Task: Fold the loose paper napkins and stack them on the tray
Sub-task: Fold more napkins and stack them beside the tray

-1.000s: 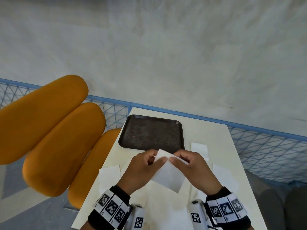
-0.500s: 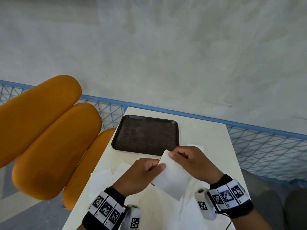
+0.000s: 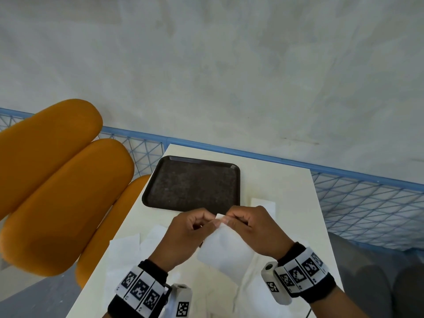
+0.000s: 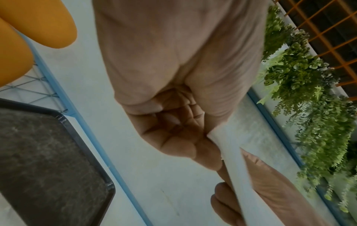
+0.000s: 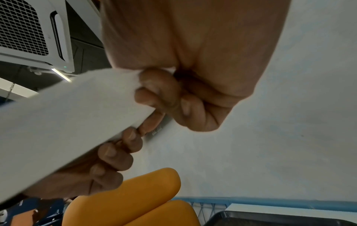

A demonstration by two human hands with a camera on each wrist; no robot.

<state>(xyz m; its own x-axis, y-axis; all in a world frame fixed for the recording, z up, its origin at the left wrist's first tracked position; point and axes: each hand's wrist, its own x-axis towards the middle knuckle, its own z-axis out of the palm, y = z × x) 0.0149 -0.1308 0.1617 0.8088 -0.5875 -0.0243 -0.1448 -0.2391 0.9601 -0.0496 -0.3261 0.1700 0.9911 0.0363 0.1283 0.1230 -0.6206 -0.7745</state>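
Hands, left and right, pinch one napkin's top corner between curled fingers, above the worktop near the tray.

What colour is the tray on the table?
The tray is very dark brown, almost black, with a speckled, grainy surface. The head view shows it best.

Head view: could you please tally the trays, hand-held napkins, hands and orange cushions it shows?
Tray: 1
Held napkin: 1
Hands: 2, left hand and right hand
Orange cushions: 3
Total: 7
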